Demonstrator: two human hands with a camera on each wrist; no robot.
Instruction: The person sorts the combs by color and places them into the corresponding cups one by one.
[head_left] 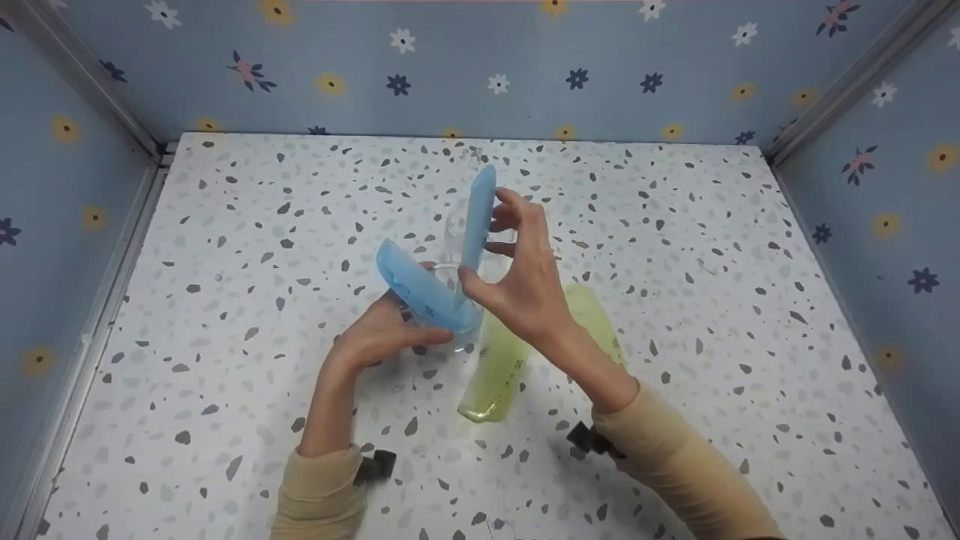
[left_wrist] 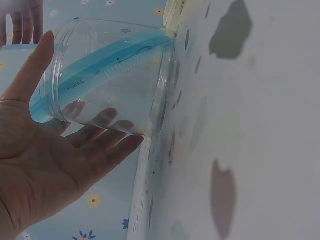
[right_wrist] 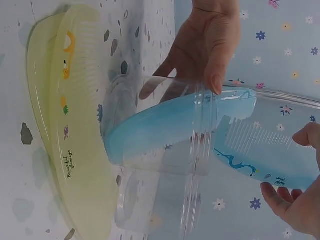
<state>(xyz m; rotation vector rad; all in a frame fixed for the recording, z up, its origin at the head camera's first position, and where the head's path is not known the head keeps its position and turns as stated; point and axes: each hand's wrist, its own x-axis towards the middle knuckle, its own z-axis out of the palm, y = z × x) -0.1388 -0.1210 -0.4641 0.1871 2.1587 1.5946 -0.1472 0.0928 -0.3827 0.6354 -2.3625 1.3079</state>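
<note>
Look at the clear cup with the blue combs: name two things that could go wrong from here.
The clear cup looks light, and one blue comb leans far over its rim, so it might tip if the left hand lets go. The second blue comb, pinched by the right hand, could knock the first out.

Printed script "Beautiful flamingo", only partly legible, on the yellow comb (right_wrist: pixel 67 150).

A white counter (head_left: pixel 675 262) speckled with grey and black chips carries 2 yellow-green combs (head_left: pixel 499 367) lying side by side near its middle, touching each other, and a clear plastic jar (head_left: pixel 450 300) whose base rests on the surface just beside the combs' far ends.
</note>
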